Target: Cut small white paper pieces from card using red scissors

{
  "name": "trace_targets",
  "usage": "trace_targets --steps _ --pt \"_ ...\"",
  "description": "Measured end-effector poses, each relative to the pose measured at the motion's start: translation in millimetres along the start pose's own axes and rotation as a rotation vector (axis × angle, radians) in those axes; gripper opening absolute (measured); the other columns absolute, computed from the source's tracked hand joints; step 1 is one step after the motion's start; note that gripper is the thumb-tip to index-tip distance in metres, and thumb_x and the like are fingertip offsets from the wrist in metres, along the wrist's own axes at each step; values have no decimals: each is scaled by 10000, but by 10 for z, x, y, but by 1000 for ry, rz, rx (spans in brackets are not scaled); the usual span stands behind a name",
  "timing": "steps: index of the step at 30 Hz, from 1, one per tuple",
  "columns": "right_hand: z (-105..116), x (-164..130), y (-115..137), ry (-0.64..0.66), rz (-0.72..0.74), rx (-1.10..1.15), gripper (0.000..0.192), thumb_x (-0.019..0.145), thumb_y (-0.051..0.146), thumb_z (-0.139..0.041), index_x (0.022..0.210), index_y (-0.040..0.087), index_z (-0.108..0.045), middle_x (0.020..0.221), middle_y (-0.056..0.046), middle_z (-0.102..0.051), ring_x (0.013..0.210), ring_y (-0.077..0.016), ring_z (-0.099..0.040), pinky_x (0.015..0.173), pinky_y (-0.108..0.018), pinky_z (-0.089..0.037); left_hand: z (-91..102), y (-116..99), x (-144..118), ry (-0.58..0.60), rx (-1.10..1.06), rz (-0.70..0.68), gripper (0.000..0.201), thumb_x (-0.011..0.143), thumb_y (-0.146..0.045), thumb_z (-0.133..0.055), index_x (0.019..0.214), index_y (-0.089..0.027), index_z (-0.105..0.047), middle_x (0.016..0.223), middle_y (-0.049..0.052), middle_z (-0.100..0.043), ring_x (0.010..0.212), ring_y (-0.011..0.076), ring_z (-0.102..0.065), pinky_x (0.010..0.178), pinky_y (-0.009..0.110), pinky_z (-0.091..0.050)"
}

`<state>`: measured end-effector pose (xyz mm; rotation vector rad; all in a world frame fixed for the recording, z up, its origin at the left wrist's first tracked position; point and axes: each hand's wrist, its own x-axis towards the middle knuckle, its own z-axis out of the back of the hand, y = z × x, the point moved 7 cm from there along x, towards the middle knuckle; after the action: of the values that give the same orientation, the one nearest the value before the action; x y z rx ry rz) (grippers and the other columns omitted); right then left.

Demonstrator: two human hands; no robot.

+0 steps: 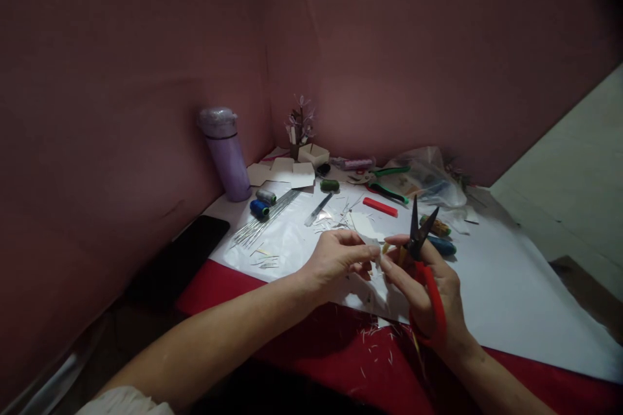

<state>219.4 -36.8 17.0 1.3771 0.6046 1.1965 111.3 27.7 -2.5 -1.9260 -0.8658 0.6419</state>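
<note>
My left hand (337,258) is closed in a pinch in front of me, its fingertips meeting those of my right hand (438,288). What the left fingers hold is too small to make out. A pair of scissors (422,267) with red handles and dark blades rests in my right hand, blades parted and pointing up. Between the right thumb and index finger a bit of something yellowish (386,248) shows. Short pale clippings (384,340) lie scattered on the red cloth (335,350) below my hands.
On the white sheet (511,285) lie wire strands (265,220), thread spools (259,209), a blue pen-like tool (319,209), a red bar (380,207) and green-handled pliers (389,189). Behind stand a purple bottle (228,162), a small box (314,155) and a plastic bag (428,175).
</note>
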Motion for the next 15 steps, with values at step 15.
trace_targets --steps 15 --pt "-11 63 -10 -4 -87 225 211 760 282 -637 942 202 -567 651 20 -634 532 -121 -594 543 -246 -480 71 6 35 -79 -72 31 215 595 -177 -736 563 -114 -533 499 -1 -527 454 82 -483 498 235 -367"
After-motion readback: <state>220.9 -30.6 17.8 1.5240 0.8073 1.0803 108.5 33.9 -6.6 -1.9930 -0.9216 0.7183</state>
